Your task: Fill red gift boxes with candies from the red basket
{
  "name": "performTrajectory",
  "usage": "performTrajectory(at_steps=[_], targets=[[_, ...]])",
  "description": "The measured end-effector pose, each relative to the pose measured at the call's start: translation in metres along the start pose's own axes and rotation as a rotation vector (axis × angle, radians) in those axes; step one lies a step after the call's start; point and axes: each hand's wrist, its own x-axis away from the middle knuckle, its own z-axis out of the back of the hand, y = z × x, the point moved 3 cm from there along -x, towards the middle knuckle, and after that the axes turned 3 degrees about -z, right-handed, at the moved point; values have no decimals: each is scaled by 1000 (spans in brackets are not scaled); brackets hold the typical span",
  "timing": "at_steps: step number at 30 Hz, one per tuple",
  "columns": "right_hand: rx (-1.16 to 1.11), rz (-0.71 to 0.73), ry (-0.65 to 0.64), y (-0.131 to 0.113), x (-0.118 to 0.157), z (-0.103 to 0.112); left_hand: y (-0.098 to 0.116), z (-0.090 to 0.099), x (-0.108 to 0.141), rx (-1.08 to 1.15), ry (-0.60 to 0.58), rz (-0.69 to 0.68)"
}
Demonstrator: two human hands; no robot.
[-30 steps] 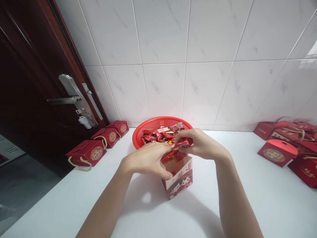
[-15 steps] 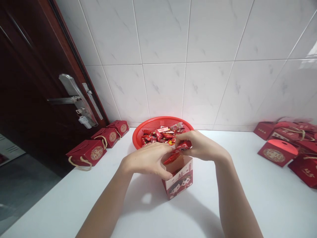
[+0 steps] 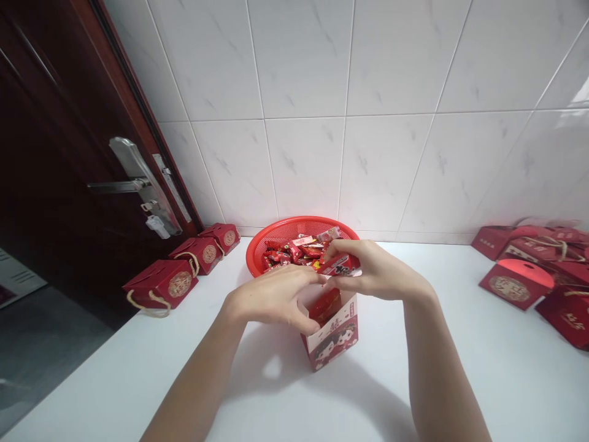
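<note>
A small red and white paper box [image 3: 335,345] stands upright on the white table, its top open. My left hand [image 3: 278,299] is closed on the box's left side, thumb over the near rim. Inside the box lies a red wrapped candy [image 3: 327,305]. Just above the back of the opening, my right hand [image 3: 370,270] pinches a red wrapped candy [image 3: 341,265] with white and dark print. Behind both hands sits a red plastic basket [image 3: 260,239] holding many wrapped candies [image 3: 294,248].
Several closed red gift boxes [image 3: 161,283] with rope handles line the table's left edge by a dark door [image 3: 59,153]. More red boxes [image 3: 518,283] are piled at the right. A tiled wall [image 3: 304,166] rises behind the basket.
A red candy has dropped from my right hand into the box. My right hand has turned slightly, showing the printed face of the candy still in it. My left hand stays on the box.
</note>
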Motion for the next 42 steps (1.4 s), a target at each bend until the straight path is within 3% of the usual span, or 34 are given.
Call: performTrajectory(at_steps=[9,16,21,32,42], targets=[[-337,14,-82,5,-1,-4,6,1,0,58,-41,-71],[-130,135,-229,7,-3,-5,1,-1,-2,53,-18,-31],[-32,8,-251,9,-4,-11,1,-1,-2,22,-14,-11],[130,-128,-210,2,-2,-16,7,2,-2,7,-21,-56],[459,-303,-282,-11,0,-39,8,1,-1,82,-35,-85]])
